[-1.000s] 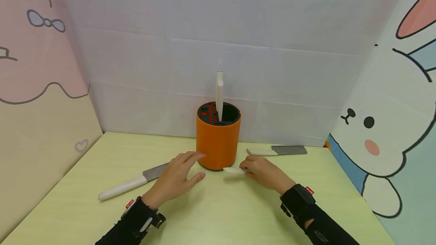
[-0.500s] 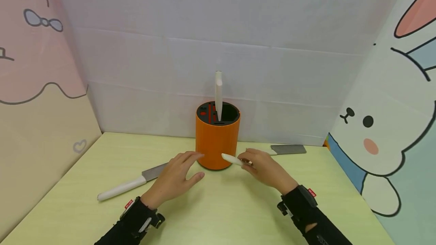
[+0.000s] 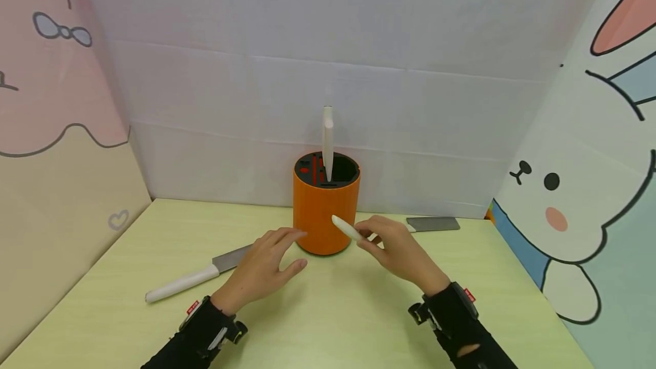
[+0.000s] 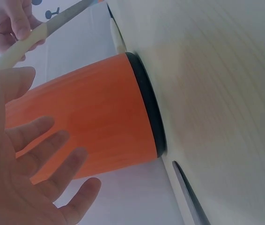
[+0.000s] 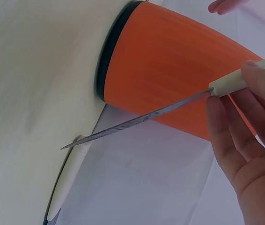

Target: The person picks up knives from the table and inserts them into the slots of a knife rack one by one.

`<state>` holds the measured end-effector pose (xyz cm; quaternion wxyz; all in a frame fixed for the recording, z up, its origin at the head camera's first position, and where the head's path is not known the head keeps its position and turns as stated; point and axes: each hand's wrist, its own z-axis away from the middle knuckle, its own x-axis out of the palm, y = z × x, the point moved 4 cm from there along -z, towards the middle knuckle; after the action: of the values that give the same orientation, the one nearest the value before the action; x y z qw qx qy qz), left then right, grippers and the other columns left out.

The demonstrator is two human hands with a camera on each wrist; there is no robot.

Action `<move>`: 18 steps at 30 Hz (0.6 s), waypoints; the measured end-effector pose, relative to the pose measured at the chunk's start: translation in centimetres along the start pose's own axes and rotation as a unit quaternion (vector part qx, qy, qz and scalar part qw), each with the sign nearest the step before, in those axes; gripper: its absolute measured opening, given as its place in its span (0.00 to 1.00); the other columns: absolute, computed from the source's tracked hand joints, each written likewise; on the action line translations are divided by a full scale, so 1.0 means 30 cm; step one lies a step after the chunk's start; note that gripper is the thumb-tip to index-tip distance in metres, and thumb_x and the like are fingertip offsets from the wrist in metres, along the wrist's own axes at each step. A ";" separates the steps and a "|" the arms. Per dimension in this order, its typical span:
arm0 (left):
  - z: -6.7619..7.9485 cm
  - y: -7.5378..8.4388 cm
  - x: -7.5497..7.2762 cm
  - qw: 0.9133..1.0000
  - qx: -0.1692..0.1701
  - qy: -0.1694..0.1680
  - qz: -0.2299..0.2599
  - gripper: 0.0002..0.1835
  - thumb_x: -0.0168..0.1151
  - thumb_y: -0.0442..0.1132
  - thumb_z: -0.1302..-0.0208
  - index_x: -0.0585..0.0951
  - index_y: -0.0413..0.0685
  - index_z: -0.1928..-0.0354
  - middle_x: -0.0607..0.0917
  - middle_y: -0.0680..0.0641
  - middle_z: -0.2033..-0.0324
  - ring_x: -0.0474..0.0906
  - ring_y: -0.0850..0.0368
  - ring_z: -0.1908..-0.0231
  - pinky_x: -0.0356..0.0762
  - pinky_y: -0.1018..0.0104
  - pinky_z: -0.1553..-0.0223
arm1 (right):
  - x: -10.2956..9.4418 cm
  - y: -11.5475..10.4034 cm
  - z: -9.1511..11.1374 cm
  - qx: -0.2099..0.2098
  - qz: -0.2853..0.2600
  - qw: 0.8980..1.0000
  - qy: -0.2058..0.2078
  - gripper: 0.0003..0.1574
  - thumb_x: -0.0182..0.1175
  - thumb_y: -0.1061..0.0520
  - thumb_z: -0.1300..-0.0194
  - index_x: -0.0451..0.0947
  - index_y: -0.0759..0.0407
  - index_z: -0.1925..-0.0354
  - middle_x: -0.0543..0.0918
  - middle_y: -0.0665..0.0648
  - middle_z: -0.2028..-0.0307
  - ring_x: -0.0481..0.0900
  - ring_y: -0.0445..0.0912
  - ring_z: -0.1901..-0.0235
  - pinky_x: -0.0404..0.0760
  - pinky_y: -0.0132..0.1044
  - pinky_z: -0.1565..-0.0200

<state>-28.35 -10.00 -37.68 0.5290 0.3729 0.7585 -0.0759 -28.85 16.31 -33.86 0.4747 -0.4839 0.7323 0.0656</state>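
My right hand (image 3: 392,244) pinches a small knife by its white handle (image 3: 345,228), thumb on one side and fingers on the other. In the right wrist view the knife's narrow blade (image 5: 146,117) points down toward the table. Left of the orange knife block (image 3: 325,218), my left hand (image 3: 263,266) is held with fingers spread and relaxed, holding nothing. A second knife (image 3: 189,282) lies by that hand, its blade partly hidden behind it. In the block's black top stands a white handle (image 3: 328,141), upright.
Behind the right hand, a broad-bladed knife (image 3: 433,224) lies near the back wall, its handle mostly covered by the hand. A white sheet (image 3: 230,90) rises behind the pale table (image 3: 318,323). Cartoon-printed panels (image 3: 579,187) flank both sides.
My right hand has lifted the small knife from low over the table, and its handle end has tilted upward beside the block. My left hand has stayed in place.
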 end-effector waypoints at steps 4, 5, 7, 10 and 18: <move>-0.001 -0.003 0.003 1.000 -0.001 -0.001 -0.003 0.29 0.55 0.61 0.34 0.69 0.59 0.35 0.70 0.58 0.40 0.66 0.58 0.43 0.69 0.51 0.44 | -0.009 -0.019 -0.003 0.010 -0.022 0.999 0.026 0.20 0.67 0.64 0.42 0.78 0.49 0.52 0.79 0.42 0.61 0.76 0.37 0.63 0.81 0.29 0.65; -0.001 -0.004 0.004 1.000 -0.002 -0.002 -0.004 0.29 0.55 0.61 0.34 0.69 0.60 0.35 0.70 0.58 0.40 0.66 0.58 0.43 0.69 0.51 0.43 | -0.011 -0.024 -0.002 0.015 -0.028 0.999 0.031 0.20 0.67 0.63 0.41 0.78 0.48 0.52 0.79 0.42 0.60 0.76 0.37 0.62 0.81 0.30 0.65; -0.002 -0.004 0.005 1.000 -0.003 -0.004 -0.003 0.29 0.55 0.61 0.34 0.69 0.60 0.35 0.70 0.58 0.40 0.66 0.58 0.43 0.69 0.51 0.43 | -0.016 -0.035 -0.002 0.023 -0.042 0.998 0.043 0.20 0.66 0.62 0.40 0.78 0.47 0.51 0.79 0.43 0.60 0.76 0.37 0.61 0.82 0.32 0.65; -0.003 -0.003 0.004 1.000 -0.003 -0.006 -0.004 0.29 0.56 0.61 0.34 0.69 0.59 0.35 0.70 0.57 0.40 0.66 0.58 0.43 0.69 0.51 0.43 | -0.020 -0.053 -0.005 0.035 -0.058 0.996 0.063 0.21 0.66 0.62 0.40 0.77 0.47 0.50 0.79 0.44 0.59 0.77 0.37 0.60 0.83 0.35 0.65; -0.004 0.000 -0.001 1.000 -0.002 -0.003 0.004 0.29 0.57 0.59 0.34 0.70 0.57 0.35 0.71 0.56 0.40 0.66 0.57 0.43 0.69 0.50 0.44 | -0.024 -0.096 -0.022 0.059 -0.075 0.989 0.111 0.19 0.66 0.60 0.39 0.77 0.48 0.49 0.81 0.47 0.58 0.79 0.41 0.60 0.83 0.35 0.64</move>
<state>-28.43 -9.96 -37.61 0.5323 0.3745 0.7557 -0.0729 -26.98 14.90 -31.90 0.4218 -0.5131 0.7445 -0.0678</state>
